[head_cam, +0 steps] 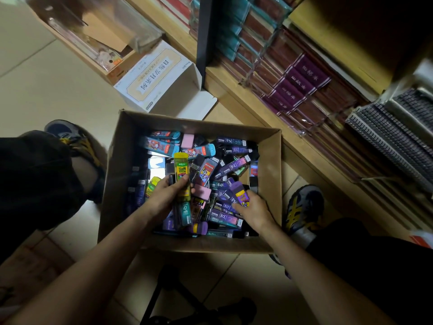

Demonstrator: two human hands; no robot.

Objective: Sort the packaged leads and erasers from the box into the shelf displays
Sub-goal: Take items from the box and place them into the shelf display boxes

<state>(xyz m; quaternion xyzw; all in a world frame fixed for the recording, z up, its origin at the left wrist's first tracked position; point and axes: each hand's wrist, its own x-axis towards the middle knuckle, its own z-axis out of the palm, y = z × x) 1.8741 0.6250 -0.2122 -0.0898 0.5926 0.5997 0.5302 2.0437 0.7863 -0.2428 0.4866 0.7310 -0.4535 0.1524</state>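
An open cardboard box sits on the floor between my feet. It is full of several lead cases in purple, blue and teal, plus pink erasers. My left hand grips a tall yellow-green lead case, held upright over the box, with a dark case behind it. My right hand pinches a purple lead case just above the pile. A second pink eraser lies between my hands.
A wooden shelf at right holds rows of wrapped notebooks and spiral pads. A white printed carton stands behind the box. My shoes flank the box. A black stool base is below me.
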